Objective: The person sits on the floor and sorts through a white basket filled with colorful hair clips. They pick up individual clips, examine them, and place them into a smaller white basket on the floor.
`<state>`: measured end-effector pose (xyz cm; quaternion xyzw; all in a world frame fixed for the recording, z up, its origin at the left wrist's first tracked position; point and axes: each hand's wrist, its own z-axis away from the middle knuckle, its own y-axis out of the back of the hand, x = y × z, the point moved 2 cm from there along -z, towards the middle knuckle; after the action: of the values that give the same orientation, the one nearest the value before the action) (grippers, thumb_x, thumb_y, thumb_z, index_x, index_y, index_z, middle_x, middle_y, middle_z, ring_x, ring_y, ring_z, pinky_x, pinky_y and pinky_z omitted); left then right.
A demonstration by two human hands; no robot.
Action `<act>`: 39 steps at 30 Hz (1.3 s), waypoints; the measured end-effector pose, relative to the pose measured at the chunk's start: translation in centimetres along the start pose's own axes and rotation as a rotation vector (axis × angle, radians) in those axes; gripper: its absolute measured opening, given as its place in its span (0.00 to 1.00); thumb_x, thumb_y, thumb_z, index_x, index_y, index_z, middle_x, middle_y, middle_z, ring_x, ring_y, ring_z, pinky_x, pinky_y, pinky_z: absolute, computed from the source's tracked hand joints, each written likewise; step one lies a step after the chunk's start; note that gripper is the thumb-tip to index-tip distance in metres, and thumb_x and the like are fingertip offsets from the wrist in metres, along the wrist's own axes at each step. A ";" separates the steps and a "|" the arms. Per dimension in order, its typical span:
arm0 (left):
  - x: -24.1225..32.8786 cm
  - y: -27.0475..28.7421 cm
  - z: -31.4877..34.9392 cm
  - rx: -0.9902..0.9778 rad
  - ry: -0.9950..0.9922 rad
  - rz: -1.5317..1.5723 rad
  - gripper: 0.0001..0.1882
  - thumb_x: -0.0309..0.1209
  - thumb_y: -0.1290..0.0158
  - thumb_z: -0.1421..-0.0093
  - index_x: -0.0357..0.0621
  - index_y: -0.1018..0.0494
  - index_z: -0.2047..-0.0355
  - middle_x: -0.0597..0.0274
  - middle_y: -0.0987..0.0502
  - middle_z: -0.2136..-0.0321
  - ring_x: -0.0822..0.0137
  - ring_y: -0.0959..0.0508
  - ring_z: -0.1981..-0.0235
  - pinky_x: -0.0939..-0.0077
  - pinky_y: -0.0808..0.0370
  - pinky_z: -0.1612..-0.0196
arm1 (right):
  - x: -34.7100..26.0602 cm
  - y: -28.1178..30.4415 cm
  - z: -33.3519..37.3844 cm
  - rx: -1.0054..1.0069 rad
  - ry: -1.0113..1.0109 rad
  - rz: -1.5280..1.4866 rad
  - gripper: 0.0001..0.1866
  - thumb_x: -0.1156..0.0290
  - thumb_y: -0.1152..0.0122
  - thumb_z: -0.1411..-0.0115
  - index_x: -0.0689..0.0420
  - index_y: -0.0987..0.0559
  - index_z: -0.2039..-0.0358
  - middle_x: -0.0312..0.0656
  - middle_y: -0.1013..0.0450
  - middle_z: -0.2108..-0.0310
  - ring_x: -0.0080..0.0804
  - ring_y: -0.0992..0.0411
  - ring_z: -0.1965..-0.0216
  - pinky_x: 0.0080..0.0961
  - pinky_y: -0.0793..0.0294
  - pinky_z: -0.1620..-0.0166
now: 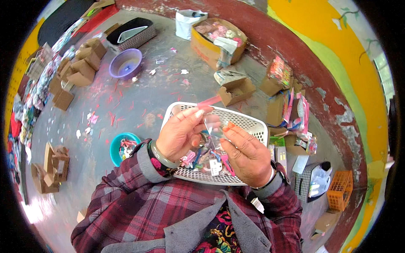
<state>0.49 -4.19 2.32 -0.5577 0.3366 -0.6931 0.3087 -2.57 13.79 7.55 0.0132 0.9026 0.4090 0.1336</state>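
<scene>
A small clear plastic bag (212, 130) is held up over a white perforated basket (249, 122) on my lap. My left hand (179, 130) is closed, thumb against the fingers, at the bag's left edge. A translucent pink strip (209, 101) sticks out beyond its thumb tip; whether it belongs to the bag, I cannot tell. My right hand (249, 156) has its fingers together against the bag's other side, its thumb hidden. Beneath both hands, the basket holds packaged small items, among them a white card (215, 167) and a pink piece (228, 164).
Left of the basket stands a teal bowl (116, 156) with small pieces. A purple basin (125, 63), cardboard boxes (82, 71), and a large carton (206, 48) are farther off. On the right are an open carton (237, 90) and an orange crate (340, 190). Red scraps litter the floor.
</scene>
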 end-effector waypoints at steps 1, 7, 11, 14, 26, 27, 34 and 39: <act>0.3 0.3 0.0 0.018 -0.013 -0.004 0.14 0.29 0.58 0.37 0.36 0.34 0.53 0.52 0.27 0.58 0.64 0.26 0.56 0.90 0.31 0.80 | 0.0 -0.5 -0.1 -0.027 0.005 -0.002 0.13 0.80 0.45 0.56 0.68 0.24 0.66 0.52 0.29 0.59 0.46 0.29 0.55 0.34 0.28 0.52; -0.3 1.0 -0.4 0.123 -0.008 -0.027 0.15 0.28 0.59 0.37 0.36 0.34 0.51 0.50 0.26 0.60 0.59 0.24 0.57 0.87 0.25 0.75 | 0.5 -2.1 0.3 -0.180 -0.075 -0.081 0.14 0.80 0.42 0.56 0.64 0.24 0.65 0.48 0.28 0.60 0.43 0.29 0.56 0.33 0.28 0.55; -0.3 1.1 -0.7 0.133 0.010 -0.125 0.15 0.28 0.59 0.37 0.38 0.34 0.51 0.54 0.25 0.61 0.64 0.24 0.59 0.79 0.25 0.64 | 1.2 -0.3 -0.7 -0.366 -0.163 -0.234 0.15 0.78 0.42 0.55 0.61 0.24 0.63 0.46 0.27 0.62 0.42 0.28 0.60 0.32 0.29 0.57; -0.7 0.9 -0.8 0.072 0.033 -0.256 0.15 0.27 0.60 0.37 0.36 0.34 0.51 0.52 0.25 0.61 0.65 0.23 0.61 0.76 0.25 0.60 | 3.1 0.6 -1.6 -0.175 -0.433 -0.315 0.16 0.76 0.40 0.54 0.61 0.25 0.61 0.47 0.27 0.63 0.40 0.27 0.61 0.29 0.29 0.59; -1.5 0.9 -0.7 0.096 -0.017 -0.629 0.08 0.25 0.52 0.40 0.42 0.30 0.60 0.66 0.24 0.70 0.82 0.28 0.74 0.88 0.29 0.72 | 7.6 -4.2 1.7 -0.092 -1.022 -1.041 0.06 0.71 0.41 0.47 0.60 0.23 0.70 0.31 0.27 0.77 0.11 0.37 0.80 0.09 0.42 0.78; -1.3 0.7 -0.7 0.108 -0.024 -0.622 0.08 0.25 0.52 0.40 0.42 0.30 0.60 0.67 0.24 0.70 0.82 0.28 0.74 0.88 0.29 0.72 | 7.6 -4.3 1.8 -0.094 -1.037 -1.068 0.06 0.71 0.42 0.47 0.60 0.23 0.70 0.31 0.27 0.77 0.12 0.35 0.78 0.10 0.39 0.77; -2.4 1.5 -1.1 0.024 -0.075 -0.617 0.09 0.24 0.54 0.40 0.40 0.29 0.59 0.66 0.25 0.70 0.79 0.27 0.72 0.86 0.28 0.68 | 6.8 -4.1 1.4 -0.204 -0.966 -1.068 0.05 0.74 0.44 0.45 0.62 0.24 0.70 0.35 0.26 0.75 0.16 0.31 0.75 0.12 0.35 0.74; -2.1 1.6 -1.2 0.033 -0.036 -0.627 0.09 0.23 0.54 0.40 0.38 0.29 0.59 0.64 0.25 0.69 0.78 0.26 0.71 0.84 0.27 0.65 | 6.7 -4.2 1.4 -0.221 -1.044 -1.033 0.04 0.76 0.44 0.46 0.62 0.24 0.70 0.33 0.27 0.76 0.16 0.31 0.76 0.12 0.35 0.74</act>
<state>-0.18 -3.30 -0.38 -0.6415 0.1315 -0.7498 0.0947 -8.32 12.93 2.02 -0.2338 0.5666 0.3230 0.7211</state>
